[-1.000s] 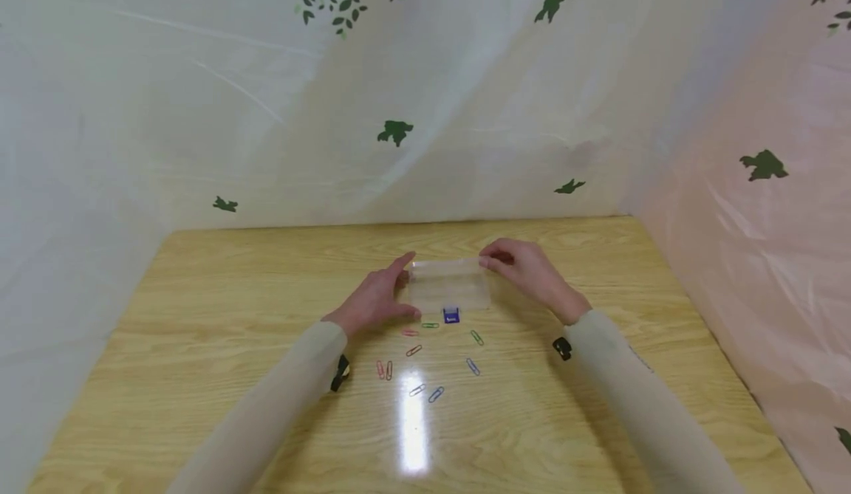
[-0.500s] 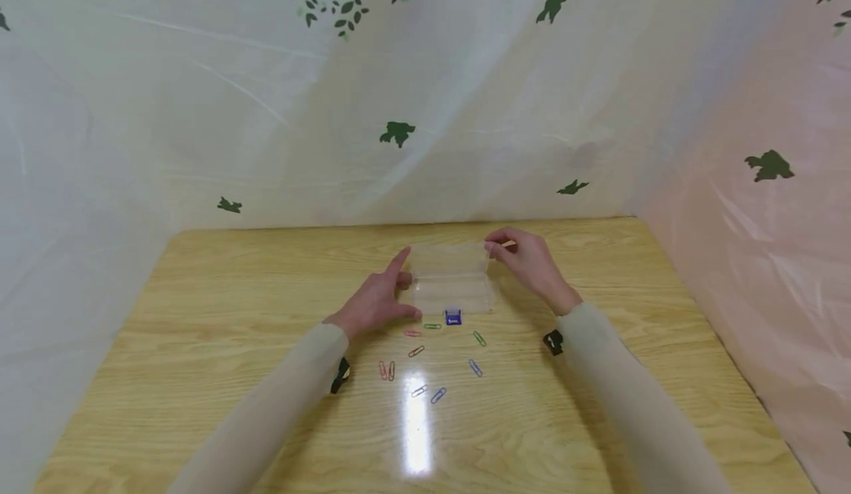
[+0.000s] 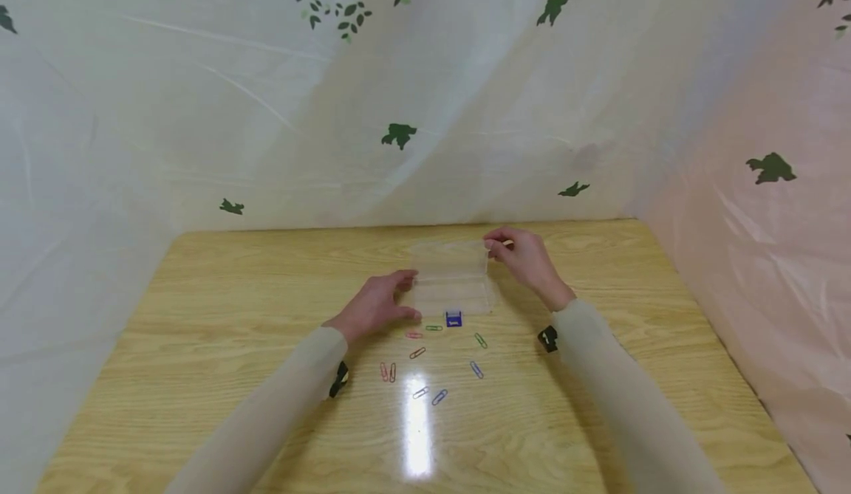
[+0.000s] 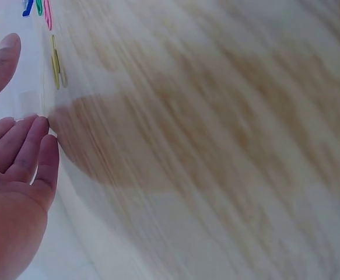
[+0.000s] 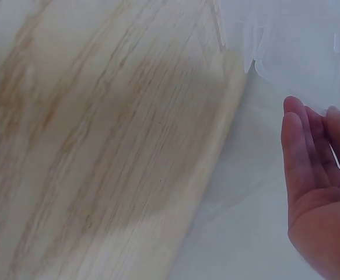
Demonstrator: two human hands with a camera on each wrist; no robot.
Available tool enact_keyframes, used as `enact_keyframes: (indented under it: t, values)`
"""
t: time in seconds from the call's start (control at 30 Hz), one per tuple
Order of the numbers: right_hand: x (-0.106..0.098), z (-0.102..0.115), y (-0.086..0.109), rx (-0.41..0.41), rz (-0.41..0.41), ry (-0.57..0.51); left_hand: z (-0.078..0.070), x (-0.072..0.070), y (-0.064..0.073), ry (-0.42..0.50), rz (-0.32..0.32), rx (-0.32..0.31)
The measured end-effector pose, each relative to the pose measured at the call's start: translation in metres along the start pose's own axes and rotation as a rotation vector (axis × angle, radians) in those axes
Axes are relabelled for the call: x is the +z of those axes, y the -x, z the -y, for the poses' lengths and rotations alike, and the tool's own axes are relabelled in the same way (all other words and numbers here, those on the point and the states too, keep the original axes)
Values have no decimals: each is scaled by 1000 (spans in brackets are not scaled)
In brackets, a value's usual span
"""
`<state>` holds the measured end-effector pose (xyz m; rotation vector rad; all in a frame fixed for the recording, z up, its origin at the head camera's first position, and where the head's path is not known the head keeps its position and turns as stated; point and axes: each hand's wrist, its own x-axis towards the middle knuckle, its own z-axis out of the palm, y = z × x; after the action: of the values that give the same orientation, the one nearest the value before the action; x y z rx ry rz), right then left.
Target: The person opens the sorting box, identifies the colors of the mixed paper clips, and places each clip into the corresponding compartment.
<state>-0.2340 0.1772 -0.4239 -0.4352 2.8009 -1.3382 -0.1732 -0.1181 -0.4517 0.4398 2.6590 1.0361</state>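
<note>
A light wooden table (image 3: pixel 199 376) with a glossy varnish carries a bright streak of reflected light near its front edge, enclosed on three sides by translucent white plastic sheeting (image 3: pixel 279 110) printed with dark green leaves. At the table's centre lies a small clear plastic hinged box (image 3: pixel 452 281), its lid tipped up toward the far side. The left hand (image 3: pixel 375 306) rests against the box's left end, fingers curled loosely at its side and thumb along the near corner; the right hand (image 3: pixel 525 258) pinches the upper right corner of the raised lid between thumb and fingertips. Just in front of the box, touching its near edge, sits a small blue clip-like piece (image 3: pixel 453 319). Scattered coloured wire paper clips (image 3: pixel 425 361), in red, green, blue and pink, lie on the bare wood between the two pale long sleeves (image 3: pixel 279 398), near the box but apart from it. Both wrist views are blurred, showing only fingers, wood grain and clear plastic.
</note>
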Motion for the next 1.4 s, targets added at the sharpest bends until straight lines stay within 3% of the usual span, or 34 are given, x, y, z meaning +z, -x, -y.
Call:
enact_keyframes:
  t: [0.2,0.37,0.63,1.07,1.3,1.4]
  values:
    - [1,-4,-3,-6,-13,-2,-3,-3,1,-76,46,23]
    - [4,-8,-4,-14,-33,8,-2,-4,0,-72,67,20]
    - [6,-5,-5,29,-24,11,-1,-3,-2,2,46,-13]
    - [0,-9,-12,106,-8,27,-15,5,-11,-10,17,-28]
    - [-1,-15,-11,87,-27,55,-14,8,-14,-15,14,-22]
    - [-1,-13,-10,27,-43,105,-12,8,-14,-6,10,-19]
